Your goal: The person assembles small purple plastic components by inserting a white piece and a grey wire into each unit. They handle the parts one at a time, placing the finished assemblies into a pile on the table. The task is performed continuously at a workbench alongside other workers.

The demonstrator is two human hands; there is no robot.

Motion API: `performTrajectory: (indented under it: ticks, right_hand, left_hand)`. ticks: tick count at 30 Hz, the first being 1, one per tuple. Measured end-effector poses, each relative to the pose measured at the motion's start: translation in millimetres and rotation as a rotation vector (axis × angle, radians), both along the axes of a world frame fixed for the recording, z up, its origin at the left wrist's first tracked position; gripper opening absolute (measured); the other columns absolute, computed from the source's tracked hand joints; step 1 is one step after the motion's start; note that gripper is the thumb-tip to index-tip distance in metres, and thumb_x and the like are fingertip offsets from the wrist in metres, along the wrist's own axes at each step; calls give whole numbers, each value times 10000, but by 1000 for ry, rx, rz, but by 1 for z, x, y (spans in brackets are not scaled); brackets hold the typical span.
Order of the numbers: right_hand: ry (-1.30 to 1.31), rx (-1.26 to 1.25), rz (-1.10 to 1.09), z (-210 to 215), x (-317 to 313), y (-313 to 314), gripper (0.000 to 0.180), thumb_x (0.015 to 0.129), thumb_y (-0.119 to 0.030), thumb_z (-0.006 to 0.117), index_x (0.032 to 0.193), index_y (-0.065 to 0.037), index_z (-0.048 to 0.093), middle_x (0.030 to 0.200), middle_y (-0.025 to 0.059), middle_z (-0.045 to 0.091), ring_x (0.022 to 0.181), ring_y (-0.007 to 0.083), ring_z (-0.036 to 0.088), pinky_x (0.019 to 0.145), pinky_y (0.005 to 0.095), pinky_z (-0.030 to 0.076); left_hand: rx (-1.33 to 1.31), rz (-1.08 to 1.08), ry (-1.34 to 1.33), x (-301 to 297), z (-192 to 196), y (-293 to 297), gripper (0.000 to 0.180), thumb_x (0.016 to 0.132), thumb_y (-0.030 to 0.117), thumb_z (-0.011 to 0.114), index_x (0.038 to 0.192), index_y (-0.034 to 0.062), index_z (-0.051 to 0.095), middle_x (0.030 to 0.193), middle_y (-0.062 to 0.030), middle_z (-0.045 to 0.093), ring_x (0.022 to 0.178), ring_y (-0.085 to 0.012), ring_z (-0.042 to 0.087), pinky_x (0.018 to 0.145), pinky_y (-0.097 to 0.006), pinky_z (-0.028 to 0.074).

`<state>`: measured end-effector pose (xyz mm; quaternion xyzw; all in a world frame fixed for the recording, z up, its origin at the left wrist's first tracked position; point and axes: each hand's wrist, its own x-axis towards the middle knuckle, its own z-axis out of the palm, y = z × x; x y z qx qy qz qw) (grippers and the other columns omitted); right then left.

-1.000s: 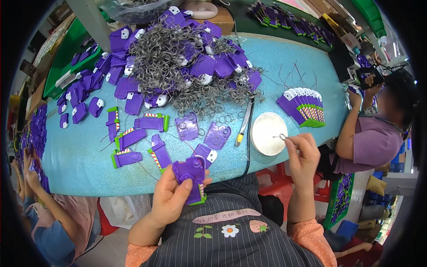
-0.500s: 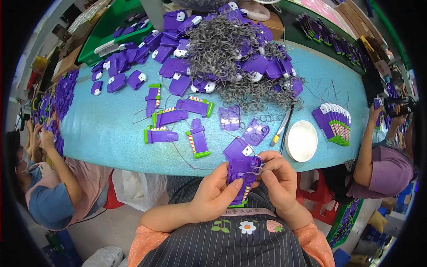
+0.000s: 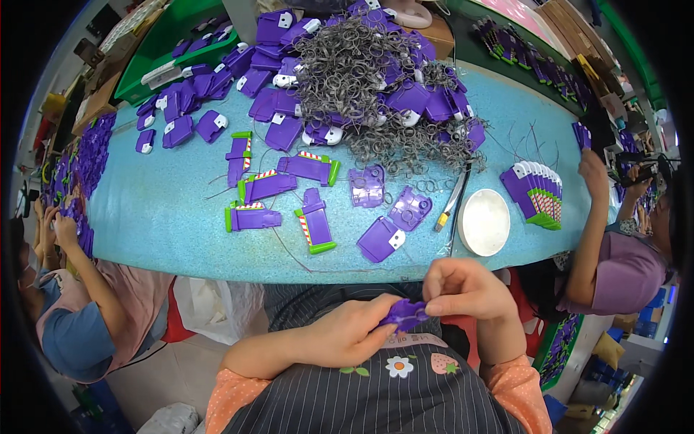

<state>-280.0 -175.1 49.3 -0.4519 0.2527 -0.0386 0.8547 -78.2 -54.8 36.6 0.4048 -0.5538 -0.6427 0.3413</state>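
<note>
My left hand (image 3: 353,329) grips a purple plastic toy part (image 3: 405,316) above my lap, just off the table's near edge. The part is tilted and seen nearly edge-on, its lower side hidden by my fingers. At its right end, my right hand (image 3: 468,291) has thumb and forefinger pinched together. What lies between them is too small to tell. Beyond my hands are a purple cover (image 3: 382,240) with a white corner and two translucent purple shells (image 3: 367,186) with rings on or beside them. Several purple wing pieces (image 3: 316,221) with green ends and red-striped edges lie to the left.
A heap of grey metal rings (image 3: 354,72) covers purple covers at the back. A yellow-handled knife (image 3: 442,219) lies beside a white round dish (image 3: 484,223). Fanned wing pieces (image 3: 533,195) are at right, a green bin (image 3: 170,69) back left. People work on both sides.
The purple part has turned from facing up to nearly edge-on and sits lower, clear of the cover on the table. My right hand's fingers now pinch at its end.
</note>
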Motion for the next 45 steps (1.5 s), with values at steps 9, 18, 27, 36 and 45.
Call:
performTrajectory:
  ticks: [9, 18, 27, 36, 45]
  right_hand:
    - [616, -1416, -200, -41, 58, 14, 338, 740, -192, 713, 977, -1, 567, 773, 90, 544, 661, 198, 555, 550, 294, 428]
    - [240, -646, -451, -24, 19, 30, 184, 815, -27, 619, 960, -9, 507, 852, 83, 554, 610, 123, 525, 510, 227, 407]
    - [-2, -333, -182, -35, 34, 42, 263, 828, 16, 585, 1089, 26, 559, 1100, 107, 503, 648, 50, 520, 512, 170, 403]
    - [117, -462, -276, -29, 45, 50, 298, 812, 2, 617, 1093, 28, 519, 1044, 92, 522, 648, 40, 515, 503, 165, 410]
    - [-160, 317, -401, -39, 39, 55, 202, 800, -11, 645, 932, -13, 491, 899, 56, 486, 781, 93, 490, 712, 251, 431]
  left_hand:
    - [339, 409, 683, 2, -14, 41, 363, 931, 28, 400, 1277, 0, 295, 1194, -192, 505, 1079, -279, 551, 935, -403, 442]
    - [485, 473, 561, -3, -23, 46, 482, 862, -74, 417, 1315, -3, 270, 1202, -162, 497, 1082, -232, 548, 915, -350, 447]
    - [444, 376, 486, -12, -23, 38, 508, 824, -110, 399, 1303, -8, 262, 1202, -136, 470, 1116, -234, 529, 938, -344, 444]
    - [334, 428, 317, -9, -27, 37, 346, 910, 63, 453, 1230, -19, 350, 1027, -114, 580, 944, -165, 602, 773, -283, 492]
    - [-11, 356, 47, -3, -19, 37, 266, 947, 107, 381, 1154, -61, 381, 933, -143, 644, 865, -154, 635, 734, -263, 505]
